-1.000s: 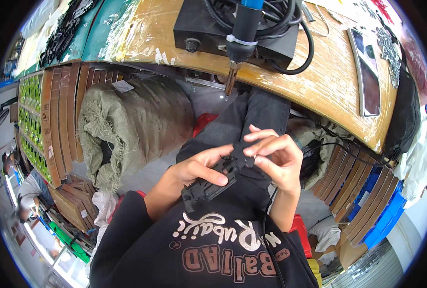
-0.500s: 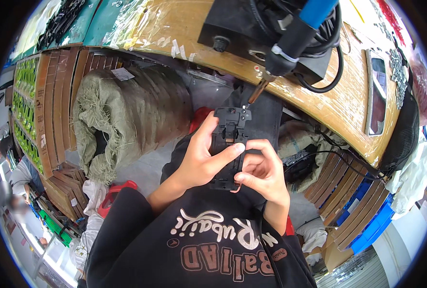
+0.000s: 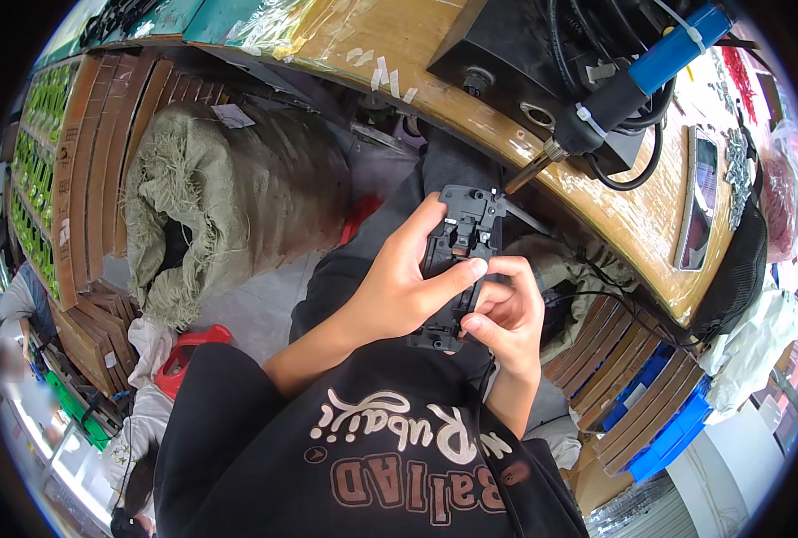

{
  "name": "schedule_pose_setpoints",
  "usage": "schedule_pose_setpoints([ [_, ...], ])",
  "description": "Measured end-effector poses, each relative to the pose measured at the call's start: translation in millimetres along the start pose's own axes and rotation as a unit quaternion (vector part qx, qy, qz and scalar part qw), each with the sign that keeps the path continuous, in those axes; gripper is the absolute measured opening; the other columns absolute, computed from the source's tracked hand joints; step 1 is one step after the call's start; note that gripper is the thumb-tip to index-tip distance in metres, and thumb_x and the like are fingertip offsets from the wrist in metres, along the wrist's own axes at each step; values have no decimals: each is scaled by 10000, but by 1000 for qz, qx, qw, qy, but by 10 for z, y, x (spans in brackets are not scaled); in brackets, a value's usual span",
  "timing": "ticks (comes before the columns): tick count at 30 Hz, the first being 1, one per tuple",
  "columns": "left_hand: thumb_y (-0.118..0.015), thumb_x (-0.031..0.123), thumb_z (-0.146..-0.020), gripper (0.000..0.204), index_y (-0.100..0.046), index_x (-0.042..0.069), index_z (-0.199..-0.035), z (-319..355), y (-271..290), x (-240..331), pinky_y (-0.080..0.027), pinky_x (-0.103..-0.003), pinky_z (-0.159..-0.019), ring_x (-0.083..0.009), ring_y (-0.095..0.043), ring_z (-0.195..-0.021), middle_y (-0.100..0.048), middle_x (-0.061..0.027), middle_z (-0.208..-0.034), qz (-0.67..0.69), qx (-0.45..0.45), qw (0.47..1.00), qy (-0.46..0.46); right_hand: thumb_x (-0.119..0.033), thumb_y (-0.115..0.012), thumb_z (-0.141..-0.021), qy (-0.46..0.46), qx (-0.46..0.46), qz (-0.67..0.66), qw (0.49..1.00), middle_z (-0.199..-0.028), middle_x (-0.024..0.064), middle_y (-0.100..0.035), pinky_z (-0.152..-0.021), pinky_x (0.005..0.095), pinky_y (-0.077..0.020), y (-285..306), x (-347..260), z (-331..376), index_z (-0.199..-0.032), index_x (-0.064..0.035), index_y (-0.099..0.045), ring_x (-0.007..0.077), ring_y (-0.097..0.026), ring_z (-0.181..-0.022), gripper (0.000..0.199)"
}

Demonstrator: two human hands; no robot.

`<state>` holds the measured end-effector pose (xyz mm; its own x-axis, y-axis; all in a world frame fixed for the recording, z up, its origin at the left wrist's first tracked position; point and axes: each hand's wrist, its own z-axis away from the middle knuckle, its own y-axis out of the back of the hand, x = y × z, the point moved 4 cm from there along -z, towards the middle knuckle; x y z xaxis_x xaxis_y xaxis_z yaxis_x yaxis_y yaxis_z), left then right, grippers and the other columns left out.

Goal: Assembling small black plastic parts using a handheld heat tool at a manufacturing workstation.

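Over on the left stands a bulging green woven sack [image 3: 237,197]. Next, the person's left hand [image 3: 394,291] grips a black plastic part [image 3: 466,208] above the lap, thumb across it. The right hand [image 3: 511,323] curls at its lower edge; I can't tell what it pinches. The soldering iron [image 3: 601,112] points at the far corner. Rightmost, a phone [image 3: 702,197] lies on the table [image 3: 632,206].

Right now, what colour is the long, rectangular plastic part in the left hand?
The long plastic part is black; the head view shows it best.
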<state>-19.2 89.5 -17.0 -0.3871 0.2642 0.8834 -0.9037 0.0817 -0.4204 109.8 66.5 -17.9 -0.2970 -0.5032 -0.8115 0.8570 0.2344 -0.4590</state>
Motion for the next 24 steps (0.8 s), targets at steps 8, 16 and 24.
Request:
schedule_pose_setpoints([
  [8, -544, 19, -747, 285, -407, -30, -993, -5, 40, 35, -416, -237, -645, -79, -492, -734, -519, -81, -801, -124, 21, 991, -39, 92, -572, -718, 9, -1, -1, 1000, -690, 83, -530, -560, 231, -457, -10, 22, -36, -1100, 30, -331, 132, -550, -627, 455],
  [16, -541, 18, -742, 283, -407, -27, -986, -64, 87, 20, -431, -251, -592, -80, -512, -673, -549, -90, -749, -132, 38, 990, -30, 81, -554, -738, 1, 3, -11, 1000, -692, 82, -518, -544, 255, -475, -7, 71, -126, -1103, 28, -347, 143, -547, -622, 423],
  [24, -537, 5, -741, 284, -417, -29, -996, -66, 43, 99, -423, -237, -651, -70, -490, -742, -540, -75, -809, -106, 29, 994, -23, 75, -567, -734, 19, -4, 11, 1000, -688, 73, -519, -555, 240, -464, -3, 25, -114, -1105, 24, -344, 131, -545, -626, 436],
])
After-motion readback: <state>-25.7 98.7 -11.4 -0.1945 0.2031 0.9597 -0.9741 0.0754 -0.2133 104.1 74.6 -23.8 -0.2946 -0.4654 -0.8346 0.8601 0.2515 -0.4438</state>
